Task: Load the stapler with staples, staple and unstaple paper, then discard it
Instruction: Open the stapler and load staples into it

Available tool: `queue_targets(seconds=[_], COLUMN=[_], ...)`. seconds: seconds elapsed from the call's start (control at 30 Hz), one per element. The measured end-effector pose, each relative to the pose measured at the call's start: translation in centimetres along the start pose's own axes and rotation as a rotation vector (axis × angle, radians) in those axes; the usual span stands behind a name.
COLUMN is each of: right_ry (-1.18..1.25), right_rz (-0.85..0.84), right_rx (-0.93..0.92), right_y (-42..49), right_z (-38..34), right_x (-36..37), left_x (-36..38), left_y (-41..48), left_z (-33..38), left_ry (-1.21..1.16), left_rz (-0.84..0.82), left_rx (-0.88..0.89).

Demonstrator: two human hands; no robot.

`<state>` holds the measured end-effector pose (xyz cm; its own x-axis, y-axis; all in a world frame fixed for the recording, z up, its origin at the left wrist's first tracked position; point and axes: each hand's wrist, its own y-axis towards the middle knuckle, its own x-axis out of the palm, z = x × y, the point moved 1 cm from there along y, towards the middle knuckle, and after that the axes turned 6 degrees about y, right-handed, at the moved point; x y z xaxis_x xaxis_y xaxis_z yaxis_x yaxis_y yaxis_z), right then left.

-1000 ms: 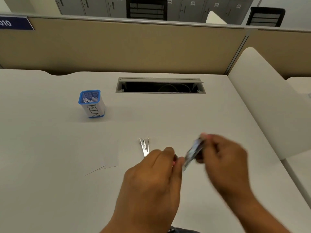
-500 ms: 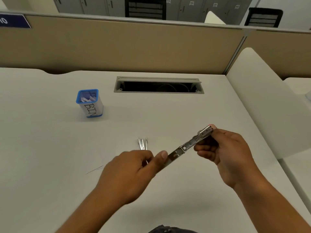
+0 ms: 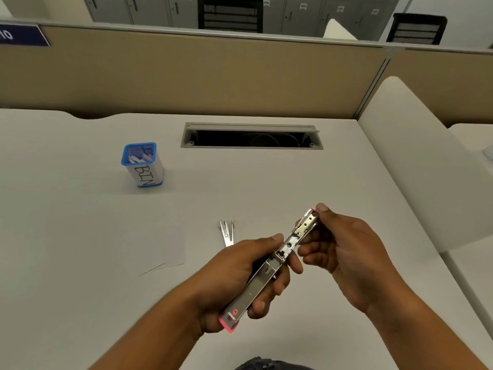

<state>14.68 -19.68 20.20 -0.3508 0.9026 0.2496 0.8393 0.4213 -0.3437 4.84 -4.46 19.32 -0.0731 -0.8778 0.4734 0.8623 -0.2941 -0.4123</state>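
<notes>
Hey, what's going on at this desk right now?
A person holds a pink-and-silver metal stapler, swung open flat, above the white desk. The left hand grips its near end; the right hand pinches its far end. Thin silver staple strips lie on the desk beyond the hands. To the left lie white paper sheets, and a blue-rimmed white cup marked BIN stands farther back.

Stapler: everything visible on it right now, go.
The stapler is opened out into one long straight strip, mostly shiny silver metal with holes and slots along it, and pink plastic showing at both ends. It runs diagonally, near end low and left, far end up and right, held off the desk. The left hand grips the near half, fingers curled round it; the right hand pinches the far end. Whether it is loaded cannot be seen.
</notes>
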Motion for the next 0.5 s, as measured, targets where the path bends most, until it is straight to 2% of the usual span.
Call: queue_targets(seconds=[0.2,0.33,0.5], right_ry=[-0.206,-0.454,-0.731], right_rz=[0.048,0.190,0.146], right_rx=[-0.097,-0.459,-0.706], right_y=[-0.1,-0.6,-1.4], right_z=[0.0,0.0,0.4], right_x=[0.2,-0.2,-0.1], left_x=[0.8,0.7,0.9], left_y=[0.3,0.4,0.6], left_z=[-0.8,-1.1,-1.1], left_ry=[-0.113,-0.212,-0.261], left_rz=[0.067,0.153,0.194], left_rx=[-0.032,0.017,0.037])
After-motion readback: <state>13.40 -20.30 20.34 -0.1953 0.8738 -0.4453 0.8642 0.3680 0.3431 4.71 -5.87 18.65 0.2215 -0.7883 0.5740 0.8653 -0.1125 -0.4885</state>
